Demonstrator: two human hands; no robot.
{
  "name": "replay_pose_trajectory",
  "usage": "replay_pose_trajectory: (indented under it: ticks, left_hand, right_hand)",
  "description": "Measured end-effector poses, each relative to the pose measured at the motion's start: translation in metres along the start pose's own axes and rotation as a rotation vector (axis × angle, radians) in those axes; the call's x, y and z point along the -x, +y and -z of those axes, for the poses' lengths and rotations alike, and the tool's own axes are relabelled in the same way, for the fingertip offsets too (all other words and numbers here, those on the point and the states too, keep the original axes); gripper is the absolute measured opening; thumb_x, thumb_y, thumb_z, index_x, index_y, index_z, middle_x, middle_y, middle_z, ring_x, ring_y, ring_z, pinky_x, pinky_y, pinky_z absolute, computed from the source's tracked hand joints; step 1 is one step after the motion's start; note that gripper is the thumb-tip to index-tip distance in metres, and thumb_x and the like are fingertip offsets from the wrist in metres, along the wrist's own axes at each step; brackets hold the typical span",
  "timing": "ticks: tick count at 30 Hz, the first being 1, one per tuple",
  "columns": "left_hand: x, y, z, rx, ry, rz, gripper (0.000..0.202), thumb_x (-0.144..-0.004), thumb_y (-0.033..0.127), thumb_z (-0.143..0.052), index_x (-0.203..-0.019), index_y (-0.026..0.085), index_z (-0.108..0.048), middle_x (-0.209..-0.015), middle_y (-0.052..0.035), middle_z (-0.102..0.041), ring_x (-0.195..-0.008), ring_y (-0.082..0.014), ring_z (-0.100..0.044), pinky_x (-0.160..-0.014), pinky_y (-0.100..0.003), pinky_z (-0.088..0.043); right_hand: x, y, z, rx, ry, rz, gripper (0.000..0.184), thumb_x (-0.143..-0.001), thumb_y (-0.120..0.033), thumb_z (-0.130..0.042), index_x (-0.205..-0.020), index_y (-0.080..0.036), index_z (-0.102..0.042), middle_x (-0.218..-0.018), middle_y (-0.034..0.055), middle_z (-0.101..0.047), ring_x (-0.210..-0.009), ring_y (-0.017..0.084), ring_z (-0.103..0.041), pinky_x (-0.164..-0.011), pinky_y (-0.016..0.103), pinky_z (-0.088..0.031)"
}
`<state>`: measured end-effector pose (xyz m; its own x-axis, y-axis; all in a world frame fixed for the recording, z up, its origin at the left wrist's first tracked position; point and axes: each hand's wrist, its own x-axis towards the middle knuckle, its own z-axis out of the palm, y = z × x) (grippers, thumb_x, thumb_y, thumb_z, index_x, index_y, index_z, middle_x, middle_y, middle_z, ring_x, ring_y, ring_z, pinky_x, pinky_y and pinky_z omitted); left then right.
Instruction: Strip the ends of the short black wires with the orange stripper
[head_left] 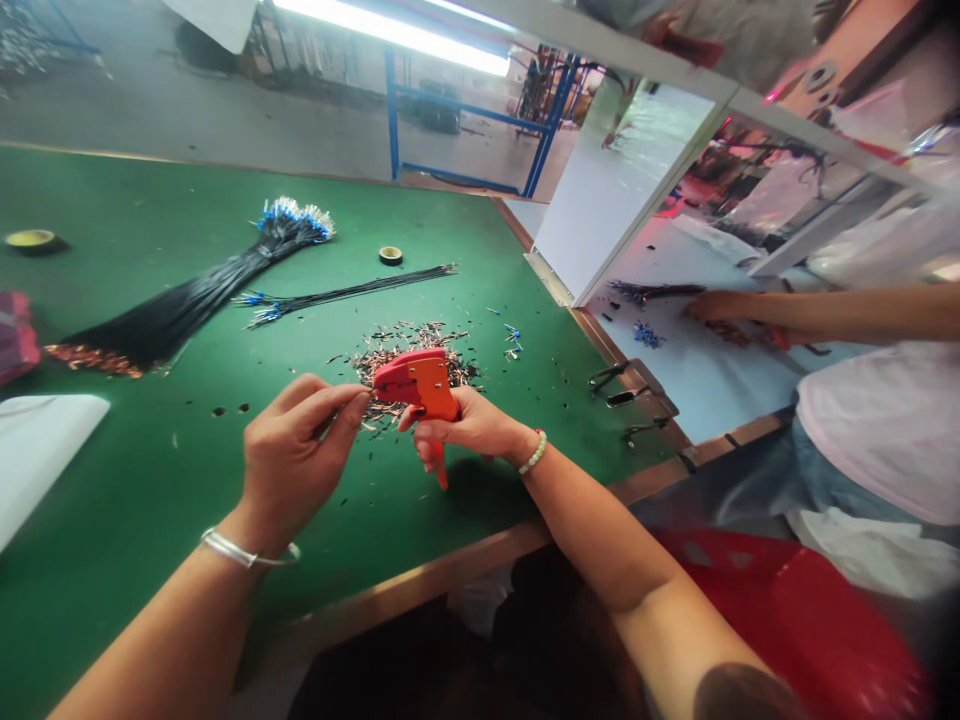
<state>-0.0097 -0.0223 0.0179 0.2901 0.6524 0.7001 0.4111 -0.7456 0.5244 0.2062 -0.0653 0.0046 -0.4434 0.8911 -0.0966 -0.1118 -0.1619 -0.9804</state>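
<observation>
My right hand (465, 425) is shut around the grip of an orange-red hand wire stripper (424, 385), which it holds above the green workbench (150, 480). My left hand (300, 455) pinches a thin dark wire between thumb and fingertips, close to the tool's jaws. Just behind the tool lies a scattered pile of cut wire ends and copper-coloured bits (409, 355). Further back are a thick bundle of black wires with blue terminals (195, 295) and a thinner bunch of black wires (345, 295).
Several tape rolls (390, 255) sit on the bench, with a white sheet (37, 450) at the left. Pliers (630, 385) lie near the right edge. A co-worker's arm (787, 315) reaches over a neighbouring white-topped table. A red stool (787, 620) stands below right.
</observation>
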Motion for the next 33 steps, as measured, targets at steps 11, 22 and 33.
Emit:
replay_pose_trajectory:
  ticks: [11,22,33]
  left_hand:
    - [-0.001,0.001,0.001,0.025,-0.026,0.062,0.012,-0.090,0.029,-0.063,-0.091,0.020,-0.071,-0.070,0.0032,-0.056,-0.056,-0.0066,-0.046,-0.052,-0.022,-0.037]
    - [-0.001,-0.004,-0.001,0.042,-0.050,0.091,0.017,-0.095,0.029,-0.055,-0.097,0.022,-0.070,-0.076,0.0024,-0.061,-0.064,-0.0086,-0.053,-0.062,-0.023,-0.044]
    - [-0.001,-0.004,0.001,0.015,0.005,0.114,0.014,-0.092,0.029,-0.059,-0.088,0.020,-0.069,-0.075,0.0025,-0.062,-0.065,-0.0087,-0.054,-0.064,-0.023,-0.044]
  right_hand:
    - [-0.002,0.003,-0.004,0.009,0.063,0.025,0.043,-0.078,-0.053,-0.074,-0.093,-0.015,-0.061,-0.063,-0.0032,-0.063,-0.051,0.012,-0.063,-0.051,0.026,-0.057]
    - [-0.006,0.004,-0.009,0.058,0.219,0.028,0.043,-0.075,-0.057,-0.074,-0.077,-0.018,-0.056,-0.051,-0.0067,-0.054,-0.041,0.008,-0.051,-0.042,0.023,-0.049]
    - [-0.002,-0.003,0.002,-0.156,0.047,0.007,0.043,-0.079,-0.052,-0.073,-0.096,-0.014,-0.060,-0.076,0.0028,-0.067,-0.066,0.015,-0.067,-0.066,0.031,-0.059]
